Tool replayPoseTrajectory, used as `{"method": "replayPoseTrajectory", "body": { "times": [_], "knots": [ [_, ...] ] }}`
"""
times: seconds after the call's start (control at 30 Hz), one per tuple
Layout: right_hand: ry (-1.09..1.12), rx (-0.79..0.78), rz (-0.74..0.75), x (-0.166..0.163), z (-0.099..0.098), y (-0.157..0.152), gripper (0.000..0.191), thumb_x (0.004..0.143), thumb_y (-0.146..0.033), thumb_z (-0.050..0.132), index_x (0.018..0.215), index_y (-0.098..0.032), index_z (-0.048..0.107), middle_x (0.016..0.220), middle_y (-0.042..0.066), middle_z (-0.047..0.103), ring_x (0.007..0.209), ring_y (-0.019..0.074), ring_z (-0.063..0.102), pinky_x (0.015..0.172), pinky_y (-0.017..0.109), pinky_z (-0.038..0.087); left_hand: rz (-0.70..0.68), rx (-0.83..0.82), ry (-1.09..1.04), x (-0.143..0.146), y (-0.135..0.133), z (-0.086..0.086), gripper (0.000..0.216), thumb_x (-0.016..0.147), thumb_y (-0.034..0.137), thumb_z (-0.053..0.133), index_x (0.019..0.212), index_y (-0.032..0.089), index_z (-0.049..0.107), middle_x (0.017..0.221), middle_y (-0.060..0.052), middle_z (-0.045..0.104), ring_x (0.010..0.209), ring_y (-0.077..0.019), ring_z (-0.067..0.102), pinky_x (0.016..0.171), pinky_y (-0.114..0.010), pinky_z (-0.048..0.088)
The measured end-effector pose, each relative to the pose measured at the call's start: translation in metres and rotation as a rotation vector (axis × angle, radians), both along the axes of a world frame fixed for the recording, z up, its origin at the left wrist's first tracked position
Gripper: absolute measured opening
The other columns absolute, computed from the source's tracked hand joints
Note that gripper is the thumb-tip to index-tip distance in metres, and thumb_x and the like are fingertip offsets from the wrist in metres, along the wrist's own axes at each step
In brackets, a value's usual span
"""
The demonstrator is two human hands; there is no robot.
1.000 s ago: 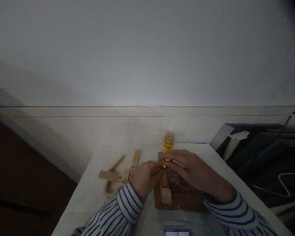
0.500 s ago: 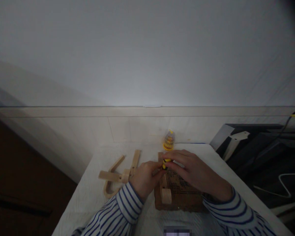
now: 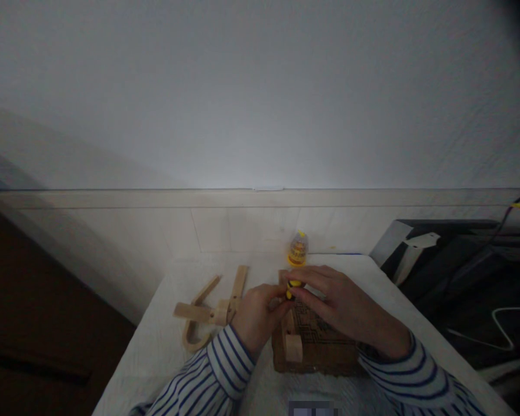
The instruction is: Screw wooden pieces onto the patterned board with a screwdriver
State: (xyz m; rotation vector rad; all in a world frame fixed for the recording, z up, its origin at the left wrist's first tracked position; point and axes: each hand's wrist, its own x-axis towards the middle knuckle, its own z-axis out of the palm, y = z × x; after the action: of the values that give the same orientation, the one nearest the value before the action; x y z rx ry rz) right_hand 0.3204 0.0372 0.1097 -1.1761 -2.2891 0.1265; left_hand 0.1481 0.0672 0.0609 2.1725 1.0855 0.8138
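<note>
My left hand (image 3: pixel 257 315) and my right hand (image 3: pixel 335 300) meet over the far end of a brown wooden board (image 3: pixel 318 346) with a carved dark pattern. Both hands pinch a small yellow and black tool (image 3: pixel 293 287) between their fingertips. A pale wooden block (image 3: pixel 292 345) stands on the board's left side, just below my hands. Striped sleeves cover both forearms.
Loose pale wooden pieces (image 3: pixel 212 309), some curved, lie on the white table (image 3: pixel 156 352) left of my left hand. A small yellow-capped clear container (image 3: pixel 297 250) stands at the table's far edge by the wall. Dark equipment with cables (image 3: pixel 459 260) sits to the right.
Almost nothing has moved. The view has shifted very slightly, and both hands stay pinched on the small yellow tool over the board.
</note>
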Motion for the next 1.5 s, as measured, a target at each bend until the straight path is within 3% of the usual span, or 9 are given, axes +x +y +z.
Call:
{"method": "replayPoseTrajectory", "body": {
  "times": [0.23,1.07,1.5],
  "knots": [
    [0.020,0.030,-0.020,0.0008,0.0033,-0.0020,0.035,0.087,-0.024,0.046,0.123,-0.025,0.049,0.115,0.007,0.061,0.105,0.0199,0.056,0.088,0.041,0.046,-0.033,-0.004,-0.008,-0.0008,0.0015,-0.0026,0.020,0.078,0.021,0.059,0.096,0.022,0.067,0.091,-0.002,0.070,0.086,-0.0192,0.063,0.078,-0.028,0.047],
    [-0.018,0.000,-0.027,0.0046,-0.0009,0.0010,0.024,0.089,-0.027,0.047,0.110,-0.020,0.057,0.106,0.006,0.065,0.098,0.0178,0.058,0.084,0.036,0.047,-0.135,0.022,0.018,-0.0015,0.0019,0.0007,0.029,0.082,0.017,0.055,0.108,0.024,0.061,0.097,-0.003,0.068,0.089,-0.0192,0.061,0.080,-0.028,0.046],
    [-0.010,0.002,-0.042,0.0035,-0.0013,0.0018,0.023,0.088,-0.027,0.048,0.108,-0.020,0.057,0.105,0.006,0.066,0.096,0.0179,0.059,0.083,0.036,0.047,-0.140,0.006,0.033,-0.0025,0.0004,0.0022,0.023,0.082,0.016,0.053,0.103,0.021,0.062,0.096,-0.004,0.068,0.089,-0.0198,0.061,0.079,-0.029,0.045]
  ]
}}
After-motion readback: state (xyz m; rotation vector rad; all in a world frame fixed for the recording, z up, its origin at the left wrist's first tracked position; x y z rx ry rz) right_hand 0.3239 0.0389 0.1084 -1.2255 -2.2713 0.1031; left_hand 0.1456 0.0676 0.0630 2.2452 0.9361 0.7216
